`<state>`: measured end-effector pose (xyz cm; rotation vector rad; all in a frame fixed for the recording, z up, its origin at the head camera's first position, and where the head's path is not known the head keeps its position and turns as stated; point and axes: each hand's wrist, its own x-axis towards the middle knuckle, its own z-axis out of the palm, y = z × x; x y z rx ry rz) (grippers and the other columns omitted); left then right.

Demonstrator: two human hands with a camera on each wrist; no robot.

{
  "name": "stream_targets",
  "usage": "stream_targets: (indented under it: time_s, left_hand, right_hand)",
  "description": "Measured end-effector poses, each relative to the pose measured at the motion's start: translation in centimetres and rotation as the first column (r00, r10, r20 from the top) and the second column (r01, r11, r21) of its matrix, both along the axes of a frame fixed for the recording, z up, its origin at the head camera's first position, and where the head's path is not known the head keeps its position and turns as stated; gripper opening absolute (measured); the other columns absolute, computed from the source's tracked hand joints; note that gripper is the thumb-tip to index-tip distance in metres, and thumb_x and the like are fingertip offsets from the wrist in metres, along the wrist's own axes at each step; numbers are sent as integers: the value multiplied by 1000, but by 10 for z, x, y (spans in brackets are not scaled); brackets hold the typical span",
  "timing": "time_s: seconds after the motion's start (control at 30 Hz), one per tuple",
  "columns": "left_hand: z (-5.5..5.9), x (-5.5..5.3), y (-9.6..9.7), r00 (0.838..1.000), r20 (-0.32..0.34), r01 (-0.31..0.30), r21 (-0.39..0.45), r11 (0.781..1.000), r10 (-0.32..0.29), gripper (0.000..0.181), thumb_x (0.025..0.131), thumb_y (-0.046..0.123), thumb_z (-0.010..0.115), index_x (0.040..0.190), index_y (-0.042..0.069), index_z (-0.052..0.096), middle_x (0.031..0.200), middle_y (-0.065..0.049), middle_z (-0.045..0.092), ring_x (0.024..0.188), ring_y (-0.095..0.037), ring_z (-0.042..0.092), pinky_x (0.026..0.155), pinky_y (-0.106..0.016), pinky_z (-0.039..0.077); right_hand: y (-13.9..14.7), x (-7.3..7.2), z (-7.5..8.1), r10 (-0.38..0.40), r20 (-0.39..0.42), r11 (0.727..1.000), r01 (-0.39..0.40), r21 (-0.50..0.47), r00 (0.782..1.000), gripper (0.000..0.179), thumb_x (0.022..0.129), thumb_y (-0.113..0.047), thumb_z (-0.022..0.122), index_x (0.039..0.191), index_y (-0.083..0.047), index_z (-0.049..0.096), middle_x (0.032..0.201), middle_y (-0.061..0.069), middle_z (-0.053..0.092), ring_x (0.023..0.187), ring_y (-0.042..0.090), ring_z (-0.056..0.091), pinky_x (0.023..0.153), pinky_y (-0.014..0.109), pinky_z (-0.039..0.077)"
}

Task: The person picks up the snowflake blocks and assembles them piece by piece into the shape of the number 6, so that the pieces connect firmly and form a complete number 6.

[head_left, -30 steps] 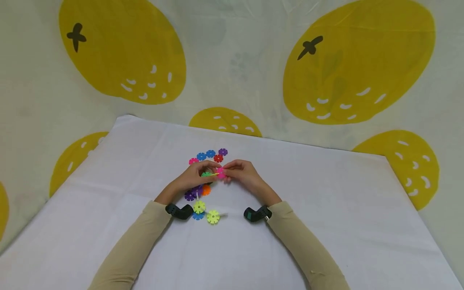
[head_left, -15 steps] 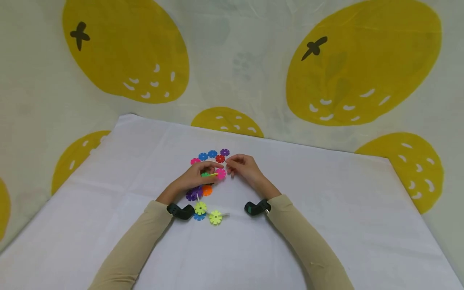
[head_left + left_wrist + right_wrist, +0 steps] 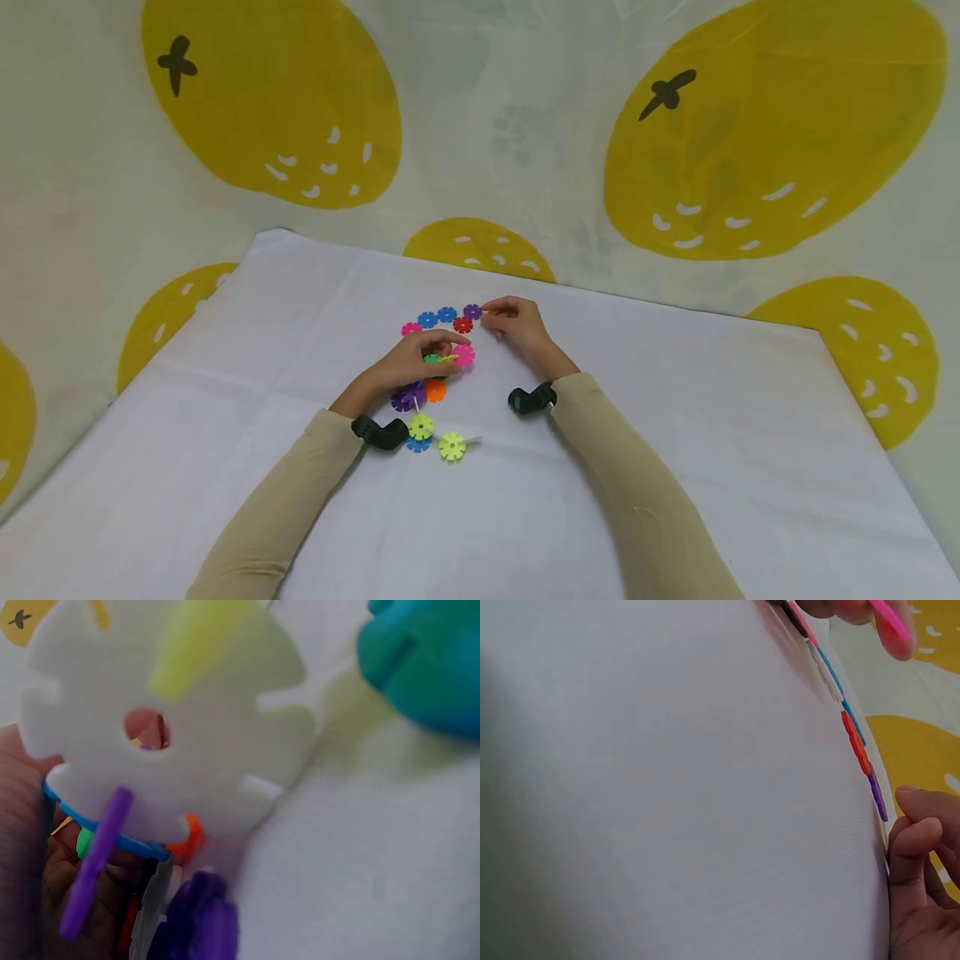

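Note:
My left hand (image 3: 408,358) grips a chain of linked, notched plastic snowflake discs. A pink disc (image 3: 464,356) sticks out past its fingertips, with yellow and green ones beside it. More of the chain trails toward me: an orange disc (image 3: 435,390), purple ones and a yellow-green disc (image 3: 452,447). Close to the left wrist camera, a white disc (image 3: 225,750) with a purple piece (image 3: 97,862) in its slot covers much of that hand. My right hand (image 3: 521,325) has its fingertips right at the edge of a loose purple disc (image 3: 472,312), thumb and forefinger apart.
Beside the purple disc lie a red disc (image 3: 462,325), two blue discs (image 3: 447,314) and a pink one (image 3: 412,329) on the white cloth (image 3: 675,450). Behind the table hangs a pale backdrop with yellow fruit prints (image 3: 772,125).
My right hand has let go of the pink disc and moved away and rightward to the purple disc. My left hand keeps hold of the chain. The head view has shifted slightly.

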<state>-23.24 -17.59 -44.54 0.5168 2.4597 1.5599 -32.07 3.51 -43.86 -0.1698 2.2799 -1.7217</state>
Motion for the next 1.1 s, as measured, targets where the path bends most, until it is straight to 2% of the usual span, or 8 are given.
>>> stream_targets:
  time_s: [0.23,0.47,0.57,0.7,0.8,0.9,1.0,1.1]
  left_hand:
    - [2,0,1,1000,-4,25,2,1000,-25,41,88,21,73,127,12,64,88,-3,52,85,-20,50,74,-27,43]
    - [3,-2,4,999,-21,36,-5,999,-36,41,89,21,73,127,11,63,88,-3,51,86,-20,51,75,-26,43]
    - [3,-2,3,1000,-10,28,-6,1000,-28,41,88,22,73,127,12,64,88,-3,52,86,-21,50,75,-27,43]
    - [7,0,3,1000,6,7,-2,1000,-7,41,89,20,73,128,11,63,89,-3,52,86,-21,50,75,-28,42]
    - [5,1,4,1000,17,1,2,1000,-1,41,89,20,72,128,11,63,89,-4,52,86,-21,50,75,-28,42]
    - [1,-1,4,1000,28,-3,-2,1000,3,41,90,22,72,128,13,63,89,-3,52,86,-20,50,75,-28,42]
    - [1,-1,3,999,38,-14,-10,1000,15,42,90,23,72,129,13,63,90,-3,52,86,-21,50,75,-28,43]
    - [2,-1,0,999,36,-21,-21,1000,22,43,89,24,72,130,14,62,91,-4,52,87,-21,51,76,-29,43]
  right_hand:
    - [-2,-10,1,46,-25,994,-43,101,999,27,89,-16,73,115,-9,71,92,6,57,71,17,49,59,18,45]
    - [-8,-12,6,94,-74,959,-70,275,993,36,91,-17,70,126,-11,66,111,12,57,98,23,49,81,27,45]
    - [-10,-11,7,95,-59,952,-74,298,994,36,91,-16,69,126,-11,66,117,13,57,105,25,48,90,33,45]
    - [-11,-10,7,52,-41,964,-39,264,998,34,89,-15,71,122,-9,67,114,13,58,104,26,51,94,34,48]
    - [-9,-10,4,-4,-28,974,11,228,1000,33,87,-14,74,118,-8,67,110,12,60,97,23,54,87,29,50]
    - [-6,-8,1,-41,-3,982,41,185,999,30,88,-16,73,116,-7,66,103,10,62,84,19,55,73,22,51]
    - [-4,-6,1,-47,26,990,43,134,999,28,90,-20,72,113,-6,67,94,8,62,69,15,53,60,18,46]
    - [-5,-3,2,-30,43,995,26,94,999,28,91,-22,71,112,-5,67,90,8,63,62,14,55,56,18,45]
